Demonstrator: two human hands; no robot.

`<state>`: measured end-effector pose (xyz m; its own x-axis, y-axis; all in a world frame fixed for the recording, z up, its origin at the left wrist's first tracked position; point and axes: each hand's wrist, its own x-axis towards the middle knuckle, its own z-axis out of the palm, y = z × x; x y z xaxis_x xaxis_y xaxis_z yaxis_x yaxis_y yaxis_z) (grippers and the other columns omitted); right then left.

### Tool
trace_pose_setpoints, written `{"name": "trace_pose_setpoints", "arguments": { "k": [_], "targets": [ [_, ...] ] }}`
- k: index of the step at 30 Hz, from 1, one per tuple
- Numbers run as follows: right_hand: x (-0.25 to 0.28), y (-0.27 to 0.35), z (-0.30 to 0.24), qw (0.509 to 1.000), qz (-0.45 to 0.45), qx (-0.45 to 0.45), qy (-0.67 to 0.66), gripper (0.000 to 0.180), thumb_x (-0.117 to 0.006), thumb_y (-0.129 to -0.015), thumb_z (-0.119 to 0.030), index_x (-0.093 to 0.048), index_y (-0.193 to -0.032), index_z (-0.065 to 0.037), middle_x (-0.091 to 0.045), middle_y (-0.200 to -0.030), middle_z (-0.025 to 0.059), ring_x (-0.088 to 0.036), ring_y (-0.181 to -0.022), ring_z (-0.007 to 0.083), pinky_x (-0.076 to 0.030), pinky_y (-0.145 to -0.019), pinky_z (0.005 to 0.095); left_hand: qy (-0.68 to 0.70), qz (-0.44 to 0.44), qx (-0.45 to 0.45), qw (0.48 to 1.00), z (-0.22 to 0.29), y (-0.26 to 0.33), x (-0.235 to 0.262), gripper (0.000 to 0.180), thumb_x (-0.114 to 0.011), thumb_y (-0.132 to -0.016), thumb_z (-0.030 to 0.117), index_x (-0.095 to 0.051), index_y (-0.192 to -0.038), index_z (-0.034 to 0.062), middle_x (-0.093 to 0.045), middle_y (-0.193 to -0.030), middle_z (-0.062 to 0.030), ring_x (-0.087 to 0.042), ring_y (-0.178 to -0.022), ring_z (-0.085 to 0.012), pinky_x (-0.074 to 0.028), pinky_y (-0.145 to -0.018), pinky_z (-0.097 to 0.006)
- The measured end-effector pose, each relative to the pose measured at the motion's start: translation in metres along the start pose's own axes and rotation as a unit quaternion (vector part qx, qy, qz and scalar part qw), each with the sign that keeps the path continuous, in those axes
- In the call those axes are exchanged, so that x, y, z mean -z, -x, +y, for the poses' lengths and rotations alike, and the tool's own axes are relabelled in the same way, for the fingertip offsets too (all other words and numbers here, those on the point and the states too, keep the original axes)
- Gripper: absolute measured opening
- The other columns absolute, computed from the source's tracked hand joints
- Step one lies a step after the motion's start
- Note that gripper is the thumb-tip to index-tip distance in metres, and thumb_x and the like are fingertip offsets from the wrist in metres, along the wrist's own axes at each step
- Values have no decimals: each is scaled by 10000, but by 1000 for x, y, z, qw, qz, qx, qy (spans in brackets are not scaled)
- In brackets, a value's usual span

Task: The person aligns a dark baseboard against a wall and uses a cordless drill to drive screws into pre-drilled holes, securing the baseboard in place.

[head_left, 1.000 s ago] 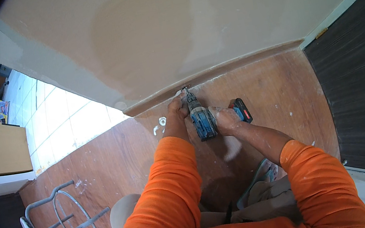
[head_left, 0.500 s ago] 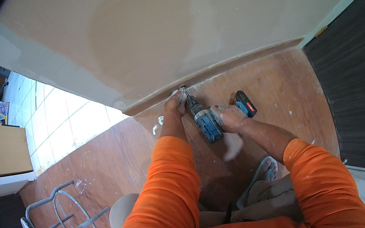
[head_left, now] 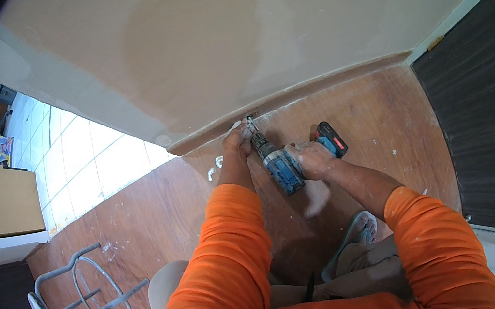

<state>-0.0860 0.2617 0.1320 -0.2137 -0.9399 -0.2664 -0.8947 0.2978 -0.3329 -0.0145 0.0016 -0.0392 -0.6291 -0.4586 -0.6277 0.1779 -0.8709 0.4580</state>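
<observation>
A blue and black cordless drill (head_left: 282, 171) lies low over the wooden floor, its bit end against the brown skirting board (head_left: 290, 95) at the foot of the wall. My right hand (head_left: 313, 159) is wrapped round its handle, between the body and the black battery at the base. Beside the chuck, my left hand (head_left: 237, 139) is closed near the bit, close to the skirting; its fingertips partly hide what they pinch. A small white curled piece (head_left: 215, 167) lies on the floor left of my left wrist.
An overturned metal stool (head_left: 88, 302) lies at the lower left. White tiles (head_left: 89, 159) begin past the wall's left end, near a cardboard box (head_left: 3, 201). A dark wood door (head_left: 488, 92) stands on the right. My sandalled foot (head_left: 361, 227) is below the drill.
Almost nothing differs. The drill's rear end has shifted very slightly down and right; both hands keep their places.
</observation>
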Motion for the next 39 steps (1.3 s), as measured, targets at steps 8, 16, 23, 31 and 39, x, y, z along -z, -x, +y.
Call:
{"name": "trace_pose_setpoints", "arguments": {
  "k": [8,16,23,31,39],
  "targets": [
    [-4,4,6,996,61,-39,-53,455,-653,-827,-118,-532,-1250,-3,-673,-1118,230,-687,-1027,392,-545,-898,470,-9,50,-21,998,2,18,-16,207,-660,-968,41,-586,-1159,11,-645,-1079,-93,-675,-979,-231,-593,-909,-307],
    [-8,-4,27,998,1,-6,63,469,-641,-851,-130,-527,-1290,-11,-670,-1166,209,-666,-1107,368,-521,-953,468,-26,57,-42,997,5,22,-23,247,-706,-920,18,-629,-1153,-10,-671,-1089,-94,-678,-988,-245,-577,-906,-340],
    [-8,-11,26,995,-21,-2,101,422,-587,-892,-126,-529,-1295,-13,-665,-1196,195,-661,-1127,358,-513,-965,469,-30,81,-47,995,5,26,-28,255,-703,-915,10,-628,-1154,-33,-661,-1067,-106,-684,-947,-251,-589,-874,-332],
    [-4,-17,23,995,-20,-9,96,395,-555,-913,-123,-541,-1294,-19,-660,-1204,197,-653,-1140,345,-514,-963,465,-21,73,-39,996,6,28,-29,237,-686,-927,9,-620,-1150,-38,-658,-1072,-119,-679,-971,-254,-590,-882,-352],
    [-5,-15,25,996,-13,-5,90,448,-567,-894,-112,-526,-1326,-3,-654,-1209,205,-640,-1163,350,-505,-979,464,-5,94,-36,995,7,26,-28,257,-690,-916,-13,-616,-1161,-41,-659,-1094,-117,-669,-989,-255,-582,-891,-348]
  ]
}}
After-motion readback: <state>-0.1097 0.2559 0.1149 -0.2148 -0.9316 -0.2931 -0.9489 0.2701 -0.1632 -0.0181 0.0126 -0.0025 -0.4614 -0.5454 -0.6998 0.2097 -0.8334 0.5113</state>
